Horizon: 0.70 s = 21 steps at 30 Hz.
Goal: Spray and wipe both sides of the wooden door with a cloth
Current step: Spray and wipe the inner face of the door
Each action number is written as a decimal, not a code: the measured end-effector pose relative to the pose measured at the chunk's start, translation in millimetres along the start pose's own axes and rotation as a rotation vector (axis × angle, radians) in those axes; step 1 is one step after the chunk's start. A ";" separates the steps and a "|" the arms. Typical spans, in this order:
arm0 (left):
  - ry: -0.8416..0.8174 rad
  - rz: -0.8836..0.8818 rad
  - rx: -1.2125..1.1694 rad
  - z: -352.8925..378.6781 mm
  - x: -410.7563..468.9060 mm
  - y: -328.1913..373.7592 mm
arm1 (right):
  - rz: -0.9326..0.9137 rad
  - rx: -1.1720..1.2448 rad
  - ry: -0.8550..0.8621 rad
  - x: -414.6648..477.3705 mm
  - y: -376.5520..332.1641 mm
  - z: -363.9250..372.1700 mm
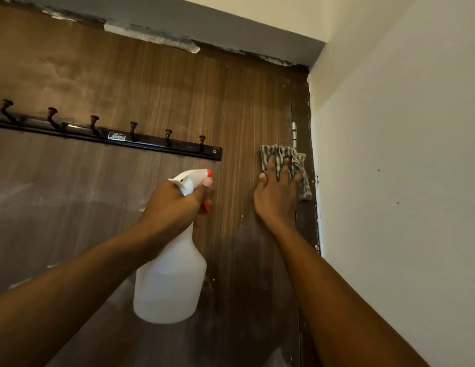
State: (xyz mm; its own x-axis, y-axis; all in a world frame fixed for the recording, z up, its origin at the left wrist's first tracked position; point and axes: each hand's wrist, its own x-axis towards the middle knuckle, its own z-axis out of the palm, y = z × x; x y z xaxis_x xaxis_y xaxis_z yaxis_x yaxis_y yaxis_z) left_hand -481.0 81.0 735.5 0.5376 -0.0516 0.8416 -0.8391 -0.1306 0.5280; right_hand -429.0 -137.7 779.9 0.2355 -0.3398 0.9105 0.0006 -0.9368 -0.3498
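The brown wooden door [157,83] fills the view in front of me. My left hand [175,205] grips the neck of a white spray bottle [170,284] with an orange nozzle and trigger, held upright close to the door's middle. My right hand [277,193] presses a grey striped cloth [297,160] flat against the door near its right edge, just below a metal hinge [294,135]. The fingers are spread over the cloth, which sticks out above and to the right of the hand.
A black rail of several coat hooks [109,137] is screwed across the door at the left, above the bottle. A cream wall [403,168] stands close on the right. The grey door frame top [204,25] has peeling paint.
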 end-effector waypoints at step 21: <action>-0.018 -0.155 0.072 -32.2 -64.9 -45.9 | -0.410 -0.003 0.052 -96.6 77.4 22.8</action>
State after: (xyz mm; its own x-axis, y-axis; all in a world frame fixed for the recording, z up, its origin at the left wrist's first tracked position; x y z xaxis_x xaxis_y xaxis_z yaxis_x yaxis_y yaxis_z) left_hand -480.0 122.2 660.2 0.6619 -0.0434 0.7484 -0.7385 -0.2088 0.6411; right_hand -429.5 -175.5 659.9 0.1672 0.0578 0.9842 0.0810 -0.9957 0.0447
